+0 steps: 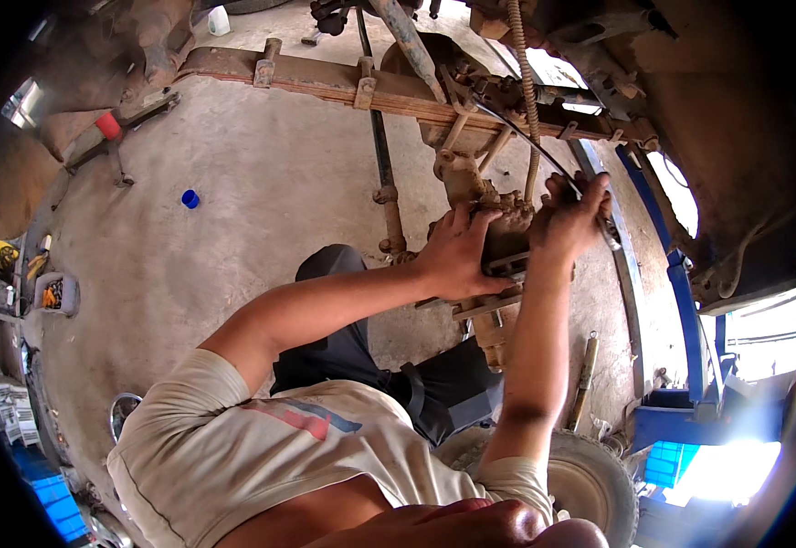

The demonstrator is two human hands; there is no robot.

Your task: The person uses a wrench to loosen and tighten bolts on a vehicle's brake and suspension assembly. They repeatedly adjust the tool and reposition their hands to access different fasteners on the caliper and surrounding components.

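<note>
Fingers curled, my right hand grips a long, thin metal bar. The bar slants up and left, and its far tip meets the rusty parts by the leaf spring. Its near end, beside my wrist, looks thicker and shiny. My left hand is around the left side of a rusty axle assembly, fingers on top and thumb lower down. The palm side and the contact beneath it are hidden.
A coiled hose hangs beside the spring, and a dark rod runs down to its left. On the concrete floor stand a blue cup and a bin of tools. A wheel lies near my right side; a blue post rises at right.
</note>
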